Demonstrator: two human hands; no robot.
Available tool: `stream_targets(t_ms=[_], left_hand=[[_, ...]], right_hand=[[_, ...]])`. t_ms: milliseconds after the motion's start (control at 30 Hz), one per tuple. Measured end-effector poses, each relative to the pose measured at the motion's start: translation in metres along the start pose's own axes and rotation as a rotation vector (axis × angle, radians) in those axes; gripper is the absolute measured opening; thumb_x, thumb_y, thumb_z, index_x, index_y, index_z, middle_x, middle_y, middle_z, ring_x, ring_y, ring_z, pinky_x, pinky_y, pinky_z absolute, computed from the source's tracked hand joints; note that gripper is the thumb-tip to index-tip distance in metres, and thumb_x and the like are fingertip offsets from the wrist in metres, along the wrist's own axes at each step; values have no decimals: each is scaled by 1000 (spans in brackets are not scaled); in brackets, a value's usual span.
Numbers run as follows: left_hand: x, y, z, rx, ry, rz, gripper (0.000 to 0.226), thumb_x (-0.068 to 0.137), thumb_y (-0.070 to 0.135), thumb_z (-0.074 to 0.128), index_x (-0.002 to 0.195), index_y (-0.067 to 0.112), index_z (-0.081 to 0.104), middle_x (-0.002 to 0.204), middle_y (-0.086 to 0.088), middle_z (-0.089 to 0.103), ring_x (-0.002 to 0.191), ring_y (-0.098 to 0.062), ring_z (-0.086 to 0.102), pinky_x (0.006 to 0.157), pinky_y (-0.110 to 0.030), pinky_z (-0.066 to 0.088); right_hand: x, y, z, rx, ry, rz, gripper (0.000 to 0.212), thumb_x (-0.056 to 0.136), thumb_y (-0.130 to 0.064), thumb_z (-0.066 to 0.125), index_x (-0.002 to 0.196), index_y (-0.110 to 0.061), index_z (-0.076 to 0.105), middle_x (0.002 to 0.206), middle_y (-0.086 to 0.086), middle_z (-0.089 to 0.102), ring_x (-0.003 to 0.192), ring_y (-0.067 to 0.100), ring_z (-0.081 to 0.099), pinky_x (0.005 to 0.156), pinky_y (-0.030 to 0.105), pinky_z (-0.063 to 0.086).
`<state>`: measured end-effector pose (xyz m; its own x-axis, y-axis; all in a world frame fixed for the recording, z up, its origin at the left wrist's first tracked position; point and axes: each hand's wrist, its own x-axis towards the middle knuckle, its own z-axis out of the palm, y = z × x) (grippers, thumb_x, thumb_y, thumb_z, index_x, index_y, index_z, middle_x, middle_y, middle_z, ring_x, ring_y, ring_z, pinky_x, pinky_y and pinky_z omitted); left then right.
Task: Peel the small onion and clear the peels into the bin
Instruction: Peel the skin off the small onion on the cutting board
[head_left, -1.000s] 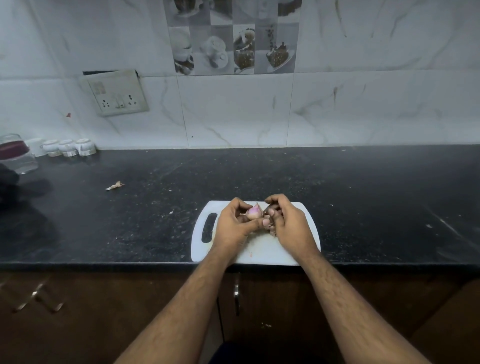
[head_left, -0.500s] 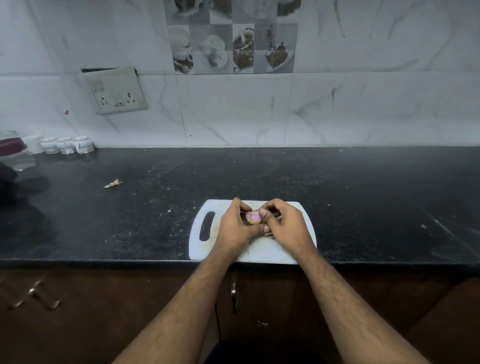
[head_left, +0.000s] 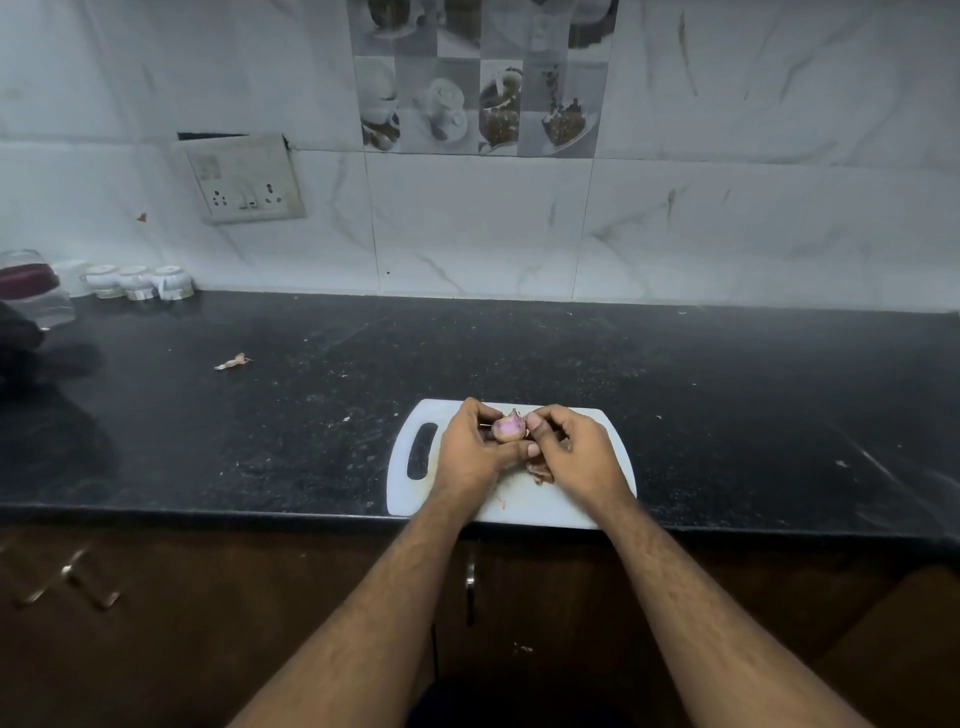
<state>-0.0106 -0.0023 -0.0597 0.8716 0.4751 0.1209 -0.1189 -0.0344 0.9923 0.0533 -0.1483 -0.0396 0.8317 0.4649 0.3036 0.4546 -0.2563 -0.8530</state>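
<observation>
A small pinkish onion (head_left: 508, 429) is held just above a white cutting board (head_left: 410, 488) near the counter's front edge. My left hand (head_left: 475, 452) grips the onion from the left, thumb reaching under it. My right hand (head_left: 569, 454) pinches at the onion's right side near its tip with thumb and forefinger. A few brown peels (head_left: 540, 473) lie on the board beneath my right hand, partly hidden by it. No bin is in view.
The black stone counter (head_left: 727, 405) runs left to right against a tiled wall. A stray peel (head_left: 234, 362) lies on the counter at left. Small white cups (head_left: 137, 282) and a glass jar (head_left: 34, 293) stand at the far left back.
The onion has turned a little in my left hand, showing more pale pink flesh. My right fingers have shifted on its right side. Both hands stay over the board.
</observation>
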Motion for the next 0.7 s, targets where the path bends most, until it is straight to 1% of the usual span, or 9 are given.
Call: stream_targets(t_ms=[67, 133, 233, 333, 367, 433, 533, 633, 700], left_hand=[[1, 1, 0, -24, 2, -15, 58, 64, -6, 95, 101, 8, 53, 97, -16, 76, 90, -23, 74, 80, -36, 63], [2, 1, -1, -30, -1, -26, 60, 62, -4, 97, 99, 9, 52, 99, -19, 76, 92, -27, 75, 84, -43, 64], [3, 0, -1, -20, -13, -32, 61, 59, 0, 99, 96, 10, 52, 100, -23, 76, 91, -28, 75, 87, -51, 64], [3, -3, 1, 55, -6, 1, 53, 65, 4, 96, 92, 15, 52, 91, -10, 76, 85, -20, 73, 85, -48, 64], [3, -3, 1, 92, -3, 19, 49, 69, 5, 94, 92, 16, 52, 89, -6, 75, 83, -17, 72, 83, -47, 63], [0, 0, 3, 165, 4, 60, 45, 74, 4, 90, 93, 17, 51, 90, -2, 74, 80, -15, 69, 80, -44, 62], [-4, 5, 5, 227, -17, 94, 46, 76, 6, 90, 97, 21, 52, 96, -1, 75, 89, -17, 73, 80, -38, 64], [-7, 7, 2, 165, -79, 57, 52, 70, 14, 93, 99, 33, 55, 106, -6, 76, 101, -24, 76, 86, -46, 65], [-7, 6, -1, 86, -118, 15, 54, 70, 14, 94, 103, 32, 55, 108, -14, 77, 102, -30, 77, 88, -49, 65]], right_hand=[[0, -2, -1, 94, -43, 36, 17, 101, -35, 63, 97, -22, 74, 77, 1, 77, 63, 20, 74, 62, 40, 63], [0, -4, -2, 180, -58, 56, 15, 99, -31, 68, 95, -18, 74, 73, 3, 76, 58, 21, 71, 58, 38, 59], [-2, -6, -4, 203, -46, 45, 15, 97, -26, 71, 97, -11, 72, 73, 4, 75, 56, 22, 68, 55, 39, 59], [-4, -7, -3, 224, -47, 37, 23, 96, -30, 72, 97, -7, 70, 73, 13, 73, 55, 21, 66, 52, 35, 56], [-4, -7, -3, 222, -49, 39, 25, 95, -31, 73, 97, -6, 69, 74, 15, 73, 55, 21, 66, 53, 34, 57], [-4, -7, -3, 173, -49, 30, 25, 93, -32, 75, 94, -8, 69, 76, 14, 74, 59, 23, 69, 56, 36, 60], [-4, -6, -3, 108, -44, 15, 20, 95, -30, 74, 90, -12, 68, 78, 9, 75, 64, 19, 71, 59, 36, 62], [-2, -4, -2, 50, -31, 14, 16, 98, -27, 69, 90, -14, 65, 82, 6, 75, 68, 19, 72, 59, 34, 62], [-1, -3, -1, -47, -9, -8, 15, 101, -24, 65, 89, -16, 63, 81, 2, 73, 70, 15, 70, 61, 30, 60]])
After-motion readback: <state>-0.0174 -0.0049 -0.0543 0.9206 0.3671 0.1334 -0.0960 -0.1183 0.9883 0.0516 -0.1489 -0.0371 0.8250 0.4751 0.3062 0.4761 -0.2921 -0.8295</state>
